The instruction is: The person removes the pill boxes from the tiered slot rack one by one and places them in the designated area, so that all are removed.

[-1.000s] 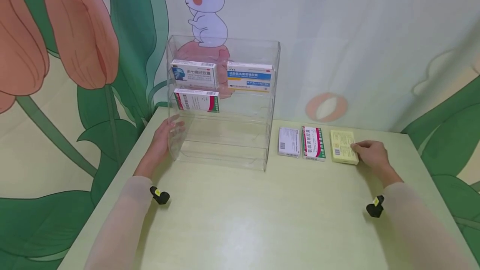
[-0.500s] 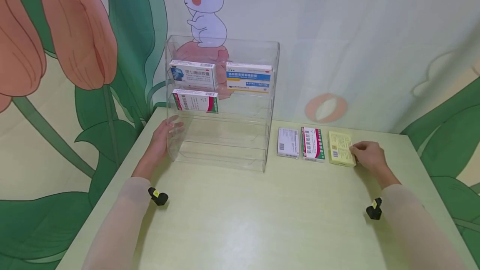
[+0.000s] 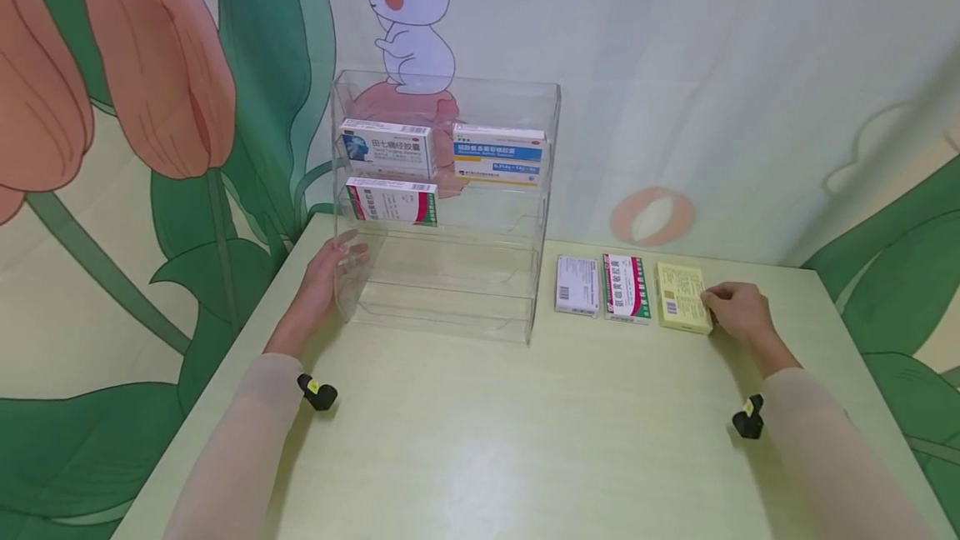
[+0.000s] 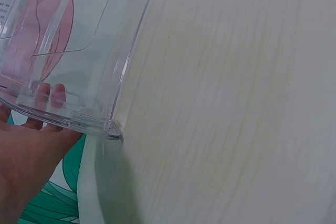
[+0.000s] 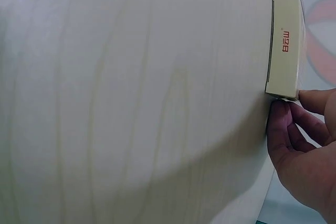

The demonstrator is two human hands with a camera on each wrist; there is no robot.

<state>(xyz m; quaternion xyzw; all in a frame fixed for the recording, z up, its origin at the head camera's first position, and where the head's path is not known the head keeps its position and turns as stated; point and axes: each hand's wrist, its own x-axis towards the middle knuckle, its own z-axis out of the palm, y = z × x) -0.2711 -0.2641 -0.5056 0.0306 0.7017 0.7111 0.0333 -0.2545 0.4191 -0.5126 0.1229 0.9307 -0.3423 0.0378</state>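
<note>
A clear acrylic display rack [image 3: 450, 307] with stepped tiers stands on the table. At its lower left side, my left hand [image 3: 322, 273] holds it; fingertips show through the clear plastic in the left wrist view. To the right of the rack lies a pale yellow medicine box [image 3: 684, 298], flat on the table. My right hand [image 3: 741, 311] pinches that box by its right edge, thumb on the upper side and fingers at the end below. Two more medicine boxes, one white [image 3: 577, 285] and one white, red and green [image 3: 627, 288], lie left of the yellow one.
On the rack's upper tiers sit a white box with a blue head picture [image 3: 386, 150], a blue and white box [image 3: 498, 155] and a red and green box [image 3: 392, 202]. A printed curtain [image 3: 720, 107] hangs behind the table [image 3: 480, 432].
The yellow box and my right hand have shifted slightly left and nearer to me over the second. My left hand keeps its place at the rack.
</note>
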